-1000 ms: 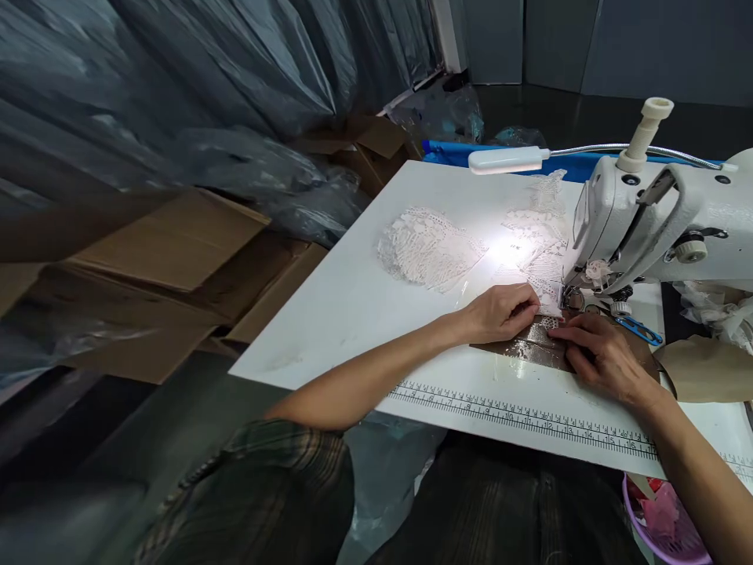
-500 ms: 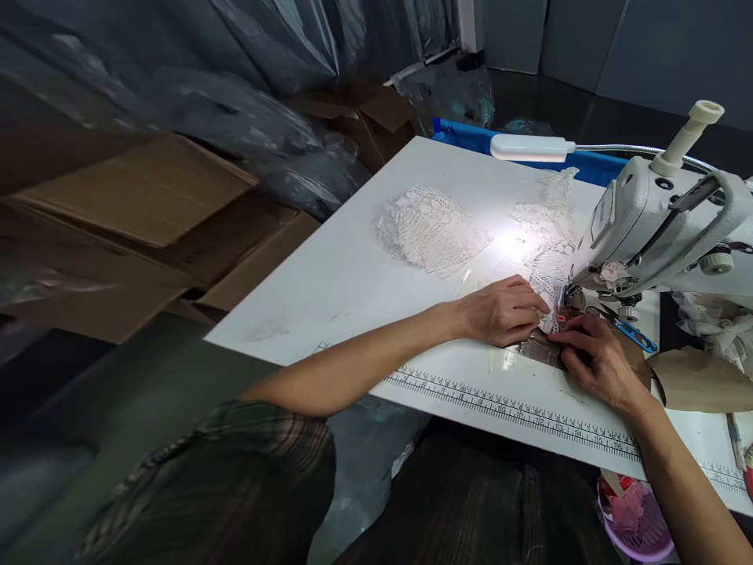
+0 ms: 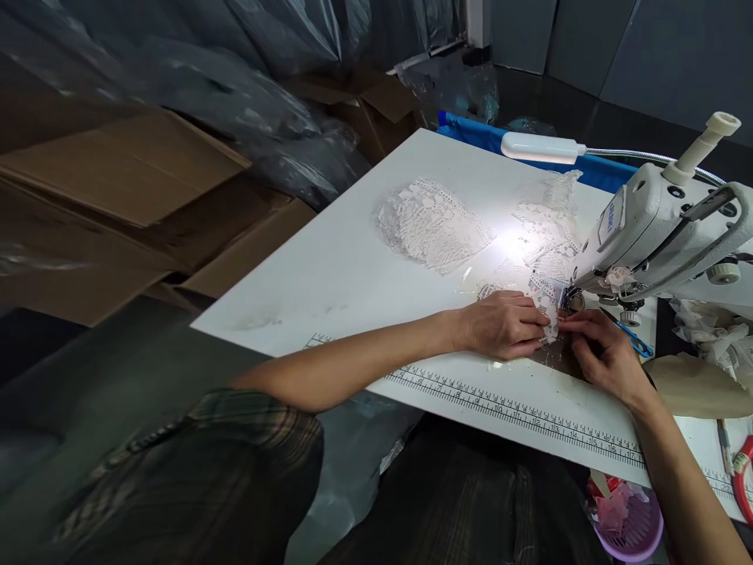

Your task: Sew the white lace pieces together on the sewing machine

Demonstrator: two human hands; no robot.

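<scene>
"Where's the work now?"

"Right at the needle end of the white sewing machine (image 3: pixel 647 216). There's a piece of white openwork lace (image 3: pixel 544 294) on the white tabletop (image 3: pixel 318 290), its edge just beside the metal presser foot (image 3: pixel 567 297). I can't tell whether any of it is under the foot."

"And the hands?"

"The left hand (image 3: pixel 507 324) has its fingers bunched together and curled down at the lace. Its thumb is out of sight, so I can't say whether it pinches. The right hand (image 3: pixel 603 351) comes in from the other side, forefinger stretched out to the edge of the lace. Whether the thumb meets it, I can't make out from here."

"How far along, would you say?"

"Midway through this piece, I'd judge: it's in position and being guided, not finished and put aside. More white lace (image 3: pixel 547 224) lies behind it, under the slim white lamp (image 3: pixel 542 147), maybe part of the same length. Then there's a rounded heap of white lace (image 3: pixel 432 227) further left, with neither hand on it."

"Sewn already, or waiting?"

"No telling. I can't see any seam from here, so how much is left stays open. The blue thread snips (image 3: pixel 638 339) lie near the right hand, not held, so no trimming at this moment."
</scene>
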